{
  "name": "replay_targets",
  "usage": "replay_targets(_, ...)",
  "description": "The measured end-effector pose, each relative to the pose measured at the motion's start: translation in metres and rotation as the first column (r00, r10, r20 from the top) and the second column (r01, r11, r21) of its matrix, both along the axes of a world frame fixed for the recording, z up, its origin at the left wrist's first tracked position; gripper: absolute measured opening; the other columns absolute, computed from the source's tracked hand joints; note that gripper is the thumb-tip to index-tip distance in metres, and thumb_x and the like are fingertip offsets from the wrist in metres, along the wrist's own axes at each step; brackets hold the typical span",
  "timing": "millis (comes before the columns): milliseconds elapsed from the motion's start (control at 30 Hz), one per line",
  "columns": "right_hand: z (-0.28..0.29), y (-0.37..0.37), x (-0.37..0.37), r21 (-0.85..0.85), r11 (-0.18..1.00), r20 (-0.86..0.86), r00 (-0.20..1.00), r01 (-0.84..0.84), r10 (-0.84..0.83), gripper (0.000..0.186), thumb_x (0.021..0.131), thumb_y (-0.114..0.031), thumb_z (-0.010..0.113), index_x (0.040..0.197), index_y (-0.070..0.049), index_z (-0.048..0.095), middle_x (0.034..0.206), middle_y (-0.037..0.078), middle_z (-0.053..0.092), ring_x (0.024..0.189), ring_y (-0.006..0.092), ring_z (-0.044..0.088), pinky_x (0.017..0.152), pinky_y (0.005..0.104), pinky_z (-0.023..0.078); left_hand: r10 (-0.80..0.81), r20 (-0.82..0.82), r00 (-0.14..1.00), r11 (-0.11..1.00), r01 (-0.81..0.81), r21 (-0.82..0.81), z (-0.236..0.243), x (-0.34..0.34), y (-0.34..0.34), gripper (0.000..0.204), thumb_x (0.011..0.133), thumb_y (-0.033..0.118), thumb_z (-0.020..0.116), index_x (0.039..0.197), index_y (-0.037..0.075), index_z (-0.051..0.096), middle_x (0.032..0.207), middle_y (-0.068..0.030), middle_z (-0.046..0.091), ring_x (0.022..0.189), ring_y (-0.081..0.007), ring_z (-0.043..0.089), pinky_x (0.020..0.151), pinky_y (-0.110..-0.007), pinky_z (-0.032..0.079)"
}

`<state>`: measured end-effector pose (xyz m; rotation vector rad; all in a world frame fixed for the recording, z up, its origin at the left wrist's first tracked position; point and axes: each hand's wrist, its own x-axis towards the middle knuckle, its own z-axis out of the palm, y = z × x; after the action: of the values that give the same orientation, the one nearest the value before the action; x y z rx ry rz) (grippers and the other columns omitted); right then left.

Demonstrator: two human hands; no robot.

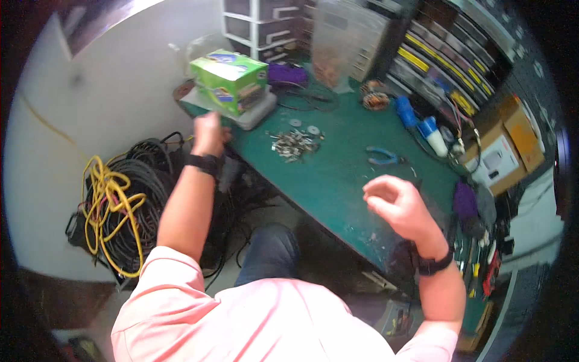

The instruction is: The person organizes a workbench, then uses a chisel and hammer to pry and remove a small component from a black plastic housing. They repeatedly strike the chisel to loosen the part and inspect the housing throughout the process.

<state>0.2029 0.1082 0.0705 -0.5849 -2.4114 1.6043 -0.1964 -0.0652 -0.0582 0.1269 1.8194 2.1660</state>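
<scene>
The left hand (209,134) (grip too blurred to tell) is beside the green box (231,78) at upper left, the right hand (398,206) curls seemingly empty, thumb apart, below the blue pliers (389,160) right of centre, and small metal parts (294,145) sit heaped mid-frame, probably to prevent scattering.

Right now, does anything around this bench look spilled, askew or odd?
Two things: metal bits lie heaped loose on the table, as if tipped out; and left of it, yellow cord sprawls in tangled loops over black cables, looking messier than their coils.
</scene>
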Motion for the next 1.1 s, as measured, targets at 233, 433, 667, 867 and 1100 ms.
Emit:
replay_targets(233, 0.004, -0.02, 0.012, -0.012, 0.999, 0.059, 0.998, -0.035, 0.036, 0.019, 0.085, -0.004, 0.066, 0.103, 0.001, 0.063, 0.091, 0.004, 0.067, 0.083, 0.0084, 0.062, 0.073, 0.0234, 0.051, -0.001, -0.49, 0.872, 0.877, -0.234, -0.418, 0.032, 0.046, 0.03, 0.066, 0.065, 0.022, 0.083, 0.115, -0.005, 0.052, 0.111, -0.0208, 0.063, 0.103, -0.0331, 0.062, 0.089, -0.04, 0.05)
replay_targets(433, -0.003, -0.025, 0.011, -0.032, 0.997, 0.093, 0.993, -0.071, 0.073, 0.021, 0.086, -0.004, 0.068, 0.105, 0.0, 0.064, 0.094, 0.007, 0.069, 0.083, 0.01, 0.064, 0.074, 0.0244, 0.052, -0.11, -0.48, 0.871, 0.736, -0.252, -0.628, 0.038, 0.056, 0.021, 0.083, 0.06, 0.036, 0.088, 0.121, 0.0, 0.046, 0.119, -0.0233, 0.057, 0.112, -0.0402, 0.056, 0.094, -0.049, 0.047)
replay_targets(667, -0.008, -0.037, -0.002, 0.013, 0.991, 0.124, 0.984, -0.132, 0.129, 0.022, 0.085, -0.004, 0.068, 0.106, 0.001, 0.064, 0.096, 0.007, 0.069, 0.086, 0.0109, 0.064, 0.077, 0.0255, 0.052, -0.004, -0.491, 0.871, 0.776, -0.307, -0.552, 0.035, 0.04, 0.018, 0.059, 0.058, 0.036, 0.087, 0.102, 0.002, 0.067, 0.103, -0.0197, 0.068, 0.102, -0.0378, 0.063, 0.088, -0.047, 0.051)
replay_targets(867, -0.019, -0.039, -0.012, -0.031, 0.988, 0.212, 0.965, -0.15, 0.153, 0.022, 0.086, -0.005, 0.069, 0.106, 0.001, 0.064, 0.096, 0.007, 0.069, 0.087, 0.0104, 0.063, 0.076, 0.024, 0.051, -0.052, -0.433, 0.9, 0.783, -0.232, -0.577, 0.035, 0.029, 0.019, 0.053, 0.06, 0.036, 0.084, 0.098, 0.004, 0.069, 0.102, -0.0194, 0.068, 0.101, -0.0397, 0.061, 0.087, -0.047, 0.051)
replay_targets(1100, -0.008, -0.062, -0.046, 0.012, 0.979, 0.282, 0.94, -0.204, 0.193, 0.022, 0.086, -0.002, 0.068, 0.107, 0.002, 0.063, 0.099, 0.008, 0.069, 0.09, 0.0131, 0.065, 0.081, 0.0263, 0.053, -0.028, -0.41, 0.912, 0.816, -0.216, -0.536, 0.044, 0.025, 0.014, 0.054, 0.063, 0.039, 0.081, 0.1, 0.002, 0.066, 0.104, -0.0192, 0.068, 0.102, -0.0405, 0.061, 0.087, -0.047, 0.051)
